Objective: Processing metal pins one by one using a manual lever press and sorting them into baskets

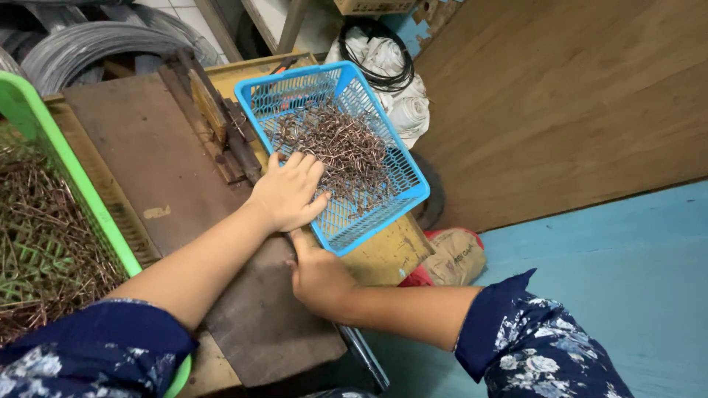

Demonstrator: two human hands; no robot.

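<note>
— Reaching into the blue basket (pixel 383 195), the left hand (pixel 289 193) is laid open, palm down, on the copper hooks (pixel 341 147); nothing is gripped.
— And the right hand (pixel 318 276)?
— It is set just below the left, at the basket's near corner; whether it is closed cannot be told. Gathering seems in hand: fingers would need curling round a bunch. A green basket (pixel 55 151) of rods is seen further left.

Tan printed sack (pixel 456 256) on floor beside workbench (pixel 383 258)
</note>
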